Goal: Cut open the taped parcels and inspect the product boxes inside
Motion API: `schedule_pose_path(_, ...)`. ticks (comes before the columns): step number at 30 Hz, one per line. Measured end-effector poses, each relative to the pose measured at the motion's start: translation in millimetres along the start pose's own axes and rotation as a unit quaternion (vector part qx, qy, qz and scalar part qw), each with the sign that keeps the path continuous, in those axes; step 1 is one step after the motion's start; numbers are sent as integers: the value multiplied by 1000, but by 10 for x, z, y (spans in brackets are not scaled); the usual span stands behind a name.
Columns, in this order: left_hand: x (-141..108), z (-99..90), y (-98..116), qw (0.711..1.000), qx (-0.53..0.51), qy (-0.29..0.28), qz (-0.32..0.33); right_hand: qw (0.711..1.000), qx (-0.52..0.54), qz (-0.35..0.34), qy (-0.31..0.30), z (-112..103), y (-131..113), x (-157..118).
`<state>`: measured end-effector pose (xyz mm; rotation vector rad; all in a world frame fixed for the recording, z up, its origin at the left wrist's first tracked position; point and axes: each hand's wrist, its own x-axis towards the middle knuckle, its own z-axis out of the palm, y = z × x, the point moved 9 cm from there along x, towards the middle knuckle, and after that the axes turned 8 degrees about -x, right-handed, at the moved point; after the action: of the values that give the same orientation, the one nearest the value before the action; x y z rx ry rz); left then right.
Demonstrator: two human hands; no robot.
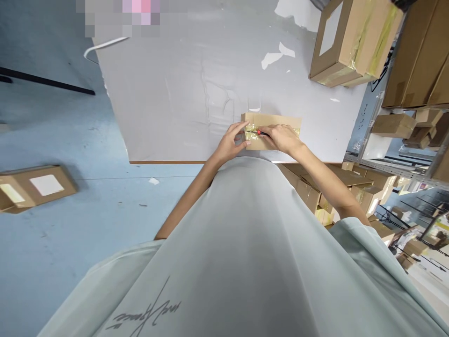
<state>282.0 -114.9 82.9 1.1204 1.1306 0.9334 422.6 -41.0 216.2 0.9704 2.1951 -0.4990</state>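
A small cardboard box [271,120] lies flat near the front edge of the table, with shiny yellowish tape along its top. My left hand [229,142] grips the box's left end, fingers on the far side and thumb on the near side. A slim tool with a red and black handle [259,132] is held in my right hand [282,137], which is closed round it above the box. Its thin tip points left over the tape between my two hands. My right palm hides part of the box and the handle's rear end.
On the grey table [157,93], a large taped carton [351,42] stands at the back right, with torn white scraps [271,60] nearby. A white cable [105,44] crosses the left edge. Another carton [45,186] is on the blue floor; shelves of boxes [393,125] stand right.
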Motion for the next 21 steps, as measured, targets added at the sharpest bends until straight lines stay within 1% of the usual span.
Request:
schedule_pose_path(4, -12, -10, 9, 1000, 2, 2, -12, 1000, -3, -10, -4, -9, -10, 37)
schedule_pose_path(8, -28, -27, 10, 999, 18, 12, -23, 1000, 0, -13, -13, -18, -140, 122)
schedule_pose_path(12, -44, -36, 39, 999, 30, 15, -33, 1000, -5, -17, 7, -50, -272, 179)
schedule_pose_path(14, -55, -32, 63, 999, 36, 14, -35, 1000, -16, -17, 8, -42, -228, 128)
schedule_pose_path(16, -71, -31, 78, 998, 36, 21, -37, 1000, -28, 1, -2, -2, -37, 6)
schedule_pose_path(17, -81, -34, 75, 998, 31, 28, -39, 999, -33, 15, -12, 34, 109, -81)
schedule_pose_path(21, -118, -59, 1, 996, -15, 68, -61, 993, -60, 82, -61, 259, 875, -520)
